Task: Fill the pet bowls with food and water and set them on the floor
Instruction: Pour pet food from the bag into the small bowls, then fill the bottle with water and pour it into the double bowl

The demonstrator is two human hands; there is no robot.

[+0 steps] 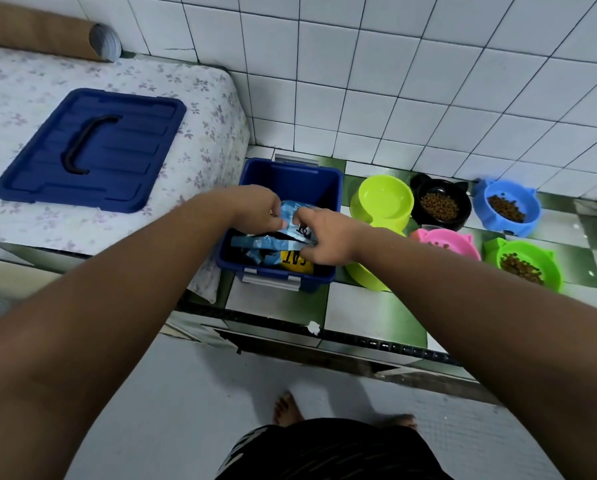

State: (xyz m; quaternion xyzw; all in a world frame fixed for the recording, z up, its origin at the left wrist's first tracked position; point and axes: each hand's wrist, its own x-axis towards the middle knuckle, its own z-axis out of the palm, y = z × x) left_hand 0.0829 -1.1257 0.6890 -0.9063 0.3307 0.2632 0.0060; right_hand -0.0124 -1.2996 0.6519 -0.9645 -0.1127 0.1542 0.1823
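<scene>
Now we see both hands down in the blue box (291, 169), which stands open on the tiled ledge (376, 317) beside a flowered cloth (200, 98). Our left hand (259, 209) pinches the upper edge of the light-blue food bag (267, 242) with curled fingers, and our right hand (324, 237) grips the same bag from the other side, its fingers bent round the crumpled top. The bag sits inside the box, with a yellow packet (295, 263) showing just under it. The box's lid (92, 150) lies flat on the cloth, handle up, well apart from the box. To the right of the box the pet bowls stand together on the ledge: a lime bowl (385, 199) with nothing in it just beside the box, then a black bowl (440, 206) and a blue bowl (506, 209) against the wall, both holding brown kibble. In front of these are a pink bowl (446, 242), whose contents we cannot make out, and a green bowl (522, 265) with kibble. A second lime bowl (366, 278) shows partly under our right wrist. A brown roll (47, 32) lies at the back of the cloth against the wall
</scene>
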